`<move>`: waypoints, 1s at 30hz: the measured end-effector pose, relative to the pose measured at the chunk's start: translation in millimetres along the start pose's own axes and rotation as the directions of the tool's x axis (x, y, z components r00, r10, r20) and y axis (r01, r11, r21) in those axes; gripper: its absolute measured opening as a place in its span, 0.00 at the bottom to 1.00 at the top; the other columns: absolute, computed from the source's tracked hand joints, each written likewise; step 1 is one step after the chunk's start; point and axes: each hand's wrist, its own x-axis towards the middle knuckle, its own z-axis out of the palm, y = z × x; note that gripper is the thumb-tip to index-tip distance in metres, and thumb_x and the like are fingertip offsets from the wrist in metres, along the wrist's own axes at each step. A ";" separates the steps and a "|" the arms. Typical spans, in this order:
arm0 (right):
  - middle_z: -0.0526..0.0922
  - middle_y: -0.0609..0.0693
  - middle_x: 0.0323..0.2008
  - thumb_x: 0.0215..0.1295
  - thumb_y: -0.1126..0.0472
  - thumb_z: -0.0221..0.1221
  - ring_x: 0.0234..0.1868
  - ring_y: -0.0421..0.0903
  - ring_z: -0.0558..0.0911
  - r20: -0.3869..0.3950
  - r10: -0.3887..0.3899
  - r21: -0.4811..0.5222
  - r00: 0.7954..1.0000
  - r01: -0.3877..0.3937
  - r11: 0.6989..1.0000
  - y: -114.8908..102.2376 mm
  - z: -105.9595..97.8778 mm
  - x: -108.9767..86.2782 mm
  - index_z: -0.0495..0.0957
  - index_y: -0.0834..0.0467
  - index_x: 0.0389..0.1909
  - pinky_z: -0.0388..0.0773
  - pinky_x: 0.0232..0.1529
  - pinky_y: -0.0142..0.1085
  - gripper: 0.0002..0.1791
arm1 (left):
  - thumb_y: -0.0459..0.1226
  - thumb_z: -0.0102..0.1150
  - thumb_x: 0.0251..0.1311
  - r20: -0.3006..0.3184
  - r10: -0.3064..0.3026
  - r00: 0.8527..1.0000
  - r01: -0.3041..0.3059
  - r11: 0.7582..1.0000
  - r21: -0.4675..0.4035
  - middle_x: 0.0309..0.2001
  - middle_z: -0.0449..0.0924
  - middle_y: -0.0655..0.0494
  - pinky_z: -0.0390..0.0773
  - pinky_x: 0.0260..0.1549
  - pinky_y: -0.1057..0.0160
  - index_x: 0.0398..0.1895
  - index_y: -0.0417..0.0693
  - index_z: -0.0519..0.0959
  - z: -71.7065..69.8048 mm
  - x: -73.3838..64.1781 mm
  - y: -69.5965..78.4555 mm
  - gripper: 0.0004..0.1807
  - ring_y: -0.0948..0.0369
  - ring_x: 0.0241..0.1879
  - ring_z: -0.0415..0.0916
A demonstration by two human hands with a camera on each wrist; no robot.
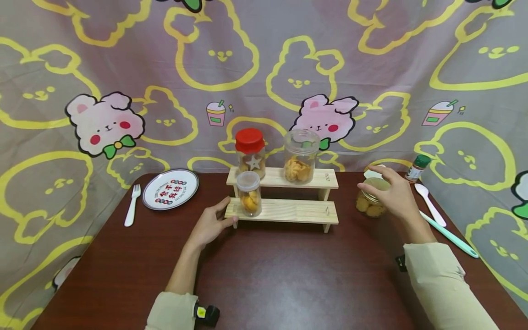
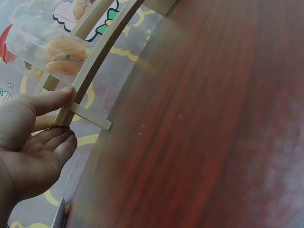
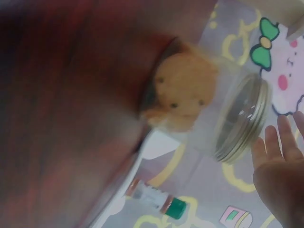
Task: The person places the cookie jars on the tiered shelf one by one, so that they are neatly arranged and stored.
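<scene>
A two-tier wooden rack (image 1: 284,210) stands on the table. My left hand (image 1: 209,224) pinches the left end of its lower shelf, thumb on top and fingers beneath, as the left wrist view also shows. Close by on that shelf is a small clear-lidded jar (image 1: 249,195) of orange-yellow pieces. The upper shelf bears a red-lidded jar (image 1: 250,153) with a star and a larger clear jar (image 1: 301,158) of golden snacks. My right hand (image 1: 393,195) hovers with spread fingers beside a cookie jar (image 3: 185,90) with a gold-rimmed lid, right of the rack.
A white plate (image 1: 170,189) and a white fork (image 1: 132,206) lie at the left. Along the right edge are a green-capped spice bottle (image 1: 417,168), a white spoon (image 1: 431,205) and a mint-handled utensil (image 1: 451,236). A patterned cloth (image 1: 255,59) hangs behind the table.
</scene>
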 end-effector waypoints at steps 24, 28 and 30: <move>0.68 0.69 0.69 0.59 0.46 0.73 0.68 0.71 0.65 0.148 0.010 -0.115 0.989 0.007 0.993 36.6 -2.4 -5.4 0.76 0.66 0.63 0.63 0.61 0.69 0.38 | 0.32 0.67 0.64 -0.009 0.002 1.000 -0.002 1.000 0.012 0.75 0.58 0.36 0.63 0.69 0.50 0.74 0.29 0.60 0.2 0.1 -1.9 0.40 0.45 0.73 0.57; 0.67 0.70 0.69 0.59 0.46 0.72 0.68 0.72 0.64 0.154 0.000 -0.117 0.988 0.018 0.993 38.2 -1.6 -4.4 0.76 0.67 0.63 0.62 0.61 0.69 0.38 | 0.32 0.68 0.64 -0.010 0.008 1.000 -0.008 1.000 0.017 0.75 0.58 0.36 0.64 0.69 0.50 0.74 0.29 0.60 -0.2 0.1 -1.0 0.40 0.44 0.73 0.57; 0.68 0.70 0.68 0.60 0.47 0.72 0.68 0.72 0.65 0.151 -0.003 -0.117 0.989 0.021 0.993 38.2 -1.1 -4.2 0.76 0.67 0.63 0.63 0.61 0.69 0.38 | 0.32 0.67 0.64 -0.010 0.010 1.000 -0.010 1.000 0.016 0.75 0.57 0.36 0.63 0.69 0.49 0.74 0.28 0.60 -0.4 0.1 -1.2 0.40 0.44 0.73 0.57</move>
